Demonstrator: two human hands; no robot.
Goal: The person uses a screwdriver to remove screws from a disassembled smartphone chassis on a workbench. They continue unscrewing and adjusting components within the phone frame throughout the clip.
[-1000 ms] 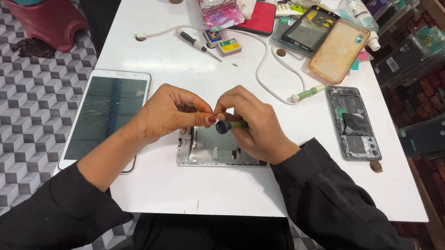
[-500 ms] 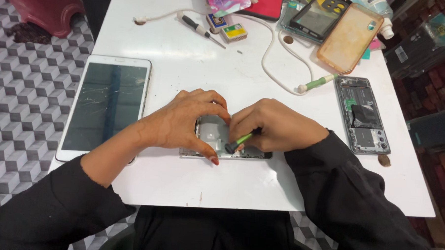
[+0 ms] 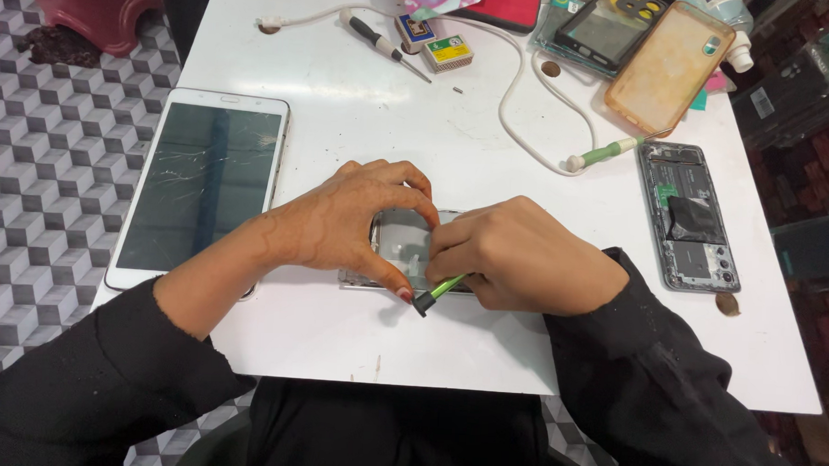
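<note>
Nearest to me, at the table's front edge, my two black sleeves [image 3: 106,378] frame the work. Between my hands lies the opened device [image 3: 405,246], a flat silver-grey shell resting on the white table [image 3: 337,341]; only its middle shows, since my fingers cover both ends. My left hand [image 3: 341,223] arches over its left part, fingers curled down onto the upper rim and the thumb pressed along the near edge, so the shell sits inside the arc of that hand. My right hand [image 3: 515,259] is closed in a loose fist over the right part of the shell, pinching a small green tool [image 3: 438,290] whose dark end pokes out toward me just past the near edge, touching or almost touching my left thumb tip. Whether the tool's working tip meets the shell I cannot tell, as my fingers hide it.

Left of my left forearm lies a white tablet [image 3: 205,184] with a cracked dark screen, its corner hanging over the table edge. Right of my right hand, well apart, lies a second phone without its back cover [image 3: 689,215], its inner boards exposed.

Farther off, a white cable [image 3: 520,117] loops across the table, ending in a green-tipped plug. Beyond it lie a screwdriver [image 3: 382,44], a small box [image 3: 446,52], an amber phone case [image 3: 669,54] and a dark phone frame [image 3: 605,26].
</note>
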